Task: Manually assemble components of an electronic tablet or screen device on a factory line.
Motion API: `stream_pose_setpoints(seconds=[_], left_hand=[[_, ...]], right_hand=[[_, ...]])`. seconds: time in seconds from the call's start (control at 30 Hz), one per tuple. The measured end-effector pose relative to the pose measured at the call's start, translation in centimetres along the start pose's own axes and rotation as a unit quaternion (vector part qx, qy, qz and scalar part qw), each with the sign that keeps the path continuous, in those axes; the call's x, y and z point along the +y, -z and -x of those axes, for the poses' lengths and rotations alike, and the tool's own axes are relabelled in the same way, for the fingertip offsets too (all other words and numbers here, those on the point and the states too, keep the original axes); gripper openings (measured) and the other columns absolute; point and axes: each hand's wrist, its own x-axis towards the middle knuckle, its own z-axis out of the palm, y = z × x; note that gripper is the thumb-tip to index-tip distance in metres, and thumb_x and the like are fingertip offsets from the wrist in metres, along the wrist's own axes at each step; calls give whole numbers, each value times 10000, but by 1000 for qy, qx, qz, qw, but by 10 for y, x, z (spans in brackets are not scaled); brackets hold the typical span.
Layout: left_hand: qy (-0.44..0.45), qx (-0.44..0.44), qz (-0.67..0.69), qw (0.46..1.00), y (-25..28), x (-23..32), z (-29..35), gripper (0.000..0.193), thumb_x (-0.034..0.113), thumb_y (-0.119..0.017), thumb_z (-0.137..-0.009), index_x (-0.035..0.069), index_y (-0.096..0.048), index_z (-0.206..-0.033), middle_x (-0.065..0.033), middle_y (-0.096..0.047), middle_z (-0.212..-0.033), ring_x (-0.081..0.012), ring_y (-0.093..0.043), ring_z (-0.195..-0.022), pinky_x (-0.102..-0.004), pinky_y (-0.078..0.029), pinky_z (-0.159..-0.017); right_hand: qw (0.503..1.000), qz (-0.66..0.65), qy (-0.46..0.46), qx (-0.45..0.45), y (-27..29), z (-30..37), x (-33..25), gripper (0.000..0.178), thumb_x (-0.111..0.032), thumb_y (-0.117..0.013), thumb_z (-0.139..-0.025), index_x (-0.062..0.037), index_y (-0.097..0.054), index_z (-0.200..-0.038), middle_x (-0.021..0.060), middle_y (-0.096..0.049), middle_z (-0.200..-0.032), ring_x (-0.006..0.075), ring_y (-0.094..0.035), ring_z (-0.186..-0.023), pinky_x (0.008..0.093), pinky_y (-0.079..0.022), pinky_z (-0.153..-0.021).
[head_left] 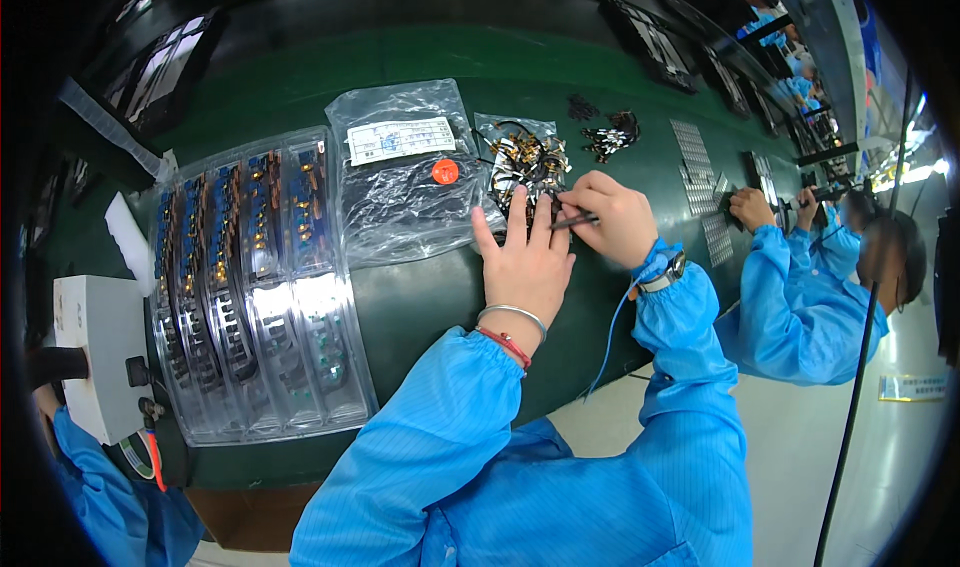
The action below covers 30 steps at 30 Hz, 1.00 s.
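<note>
My left hand (527, 272) lies with fingers spread, its fingertips at the near edge of a heap of small cable parts (528, 157) with gold and black ends. Close beside it, my right hand (614, 217) pinches a thin dark tweezer-like tool (573, 222), whose tip points toward my left fingers. Whatever lies under the left fingertips is hidden. Under the heap shows a clear plastic bag (490, 125). Left of it rests a larger clear bag (390, 202) with a white label, an orange round sticker and dark contents.
Clear trays (335, 367) of blue and copper-coloured parts fill the left side, beside a white box (95, 352) with cables. Small dark parts (610, 139) and grey strips (692, 167) lie to the right on the green table (400, 312). A co-worker's hand (752, 209) is further right.
</note>
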Motion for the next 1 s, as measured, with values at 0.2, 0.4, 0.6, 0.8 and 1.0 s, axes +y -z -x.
stream_pose_setpoints(seconds=[0.2,0.4,0.6,0.8,1.0], left_hand=[[5,9,1,1000,-2,1,-1,437,362,-582,-801,167,-548,-1191,-22,-457,-1291,-274,-296,-1280,-646,-146,-993],[3,-7,-7,1000,-2,-2,0,436,366,-570,-810,184,-545,-1206,-15,-453,-1296,-275,-282,-1286,-653,-145,-991],[-3,-10,-14,1000,-2,1,-2,440,368,-570,-812,185,-541,-1211,-8,-450,-1301,-269,-275,-1292,-653,-149,-989],[-10,28,16,999,-5,0,-2,406,258,-532,-825,207,-518,-1227,-13,-432,-1324,-255,-306,-1282,-646,-155,-988],[-34,32,-6,999,-11,-1,-4,398,280,-581,-797,210,-546,-1187,-8,-469,-1279,-220,-322,-1272,-679,-188,-945]], right_hand=[[999,36,29,-26,6,6,2,315,-126,-649,-666,-99,-658,-979,6,-568,-852,196,-604,-655,313,-495,-560],[981,-184,-61,-4,1,2,21,281,-60,-641,-698,-79,-649,-979,69,-576,-870,237,-605,-740,288,-493,-643],[985,-152,-79,-15,-4,-8,17,151,-47,-647,-740,-32,-649,-891,83,-565,-842,223,-584,-739,297,-475,-640],[985,-162,-53,-16,6,-12,15,164,-23,-617,-746,-15,-585,-906,88,-569,-856,226,-581,-738,299,-471,-651],[968,-209,-122,-59,14,-9,13,173,26,-591,-746,-6,-549,-911,99,-563,-885,193,-565,-780,286,-454,-664]])
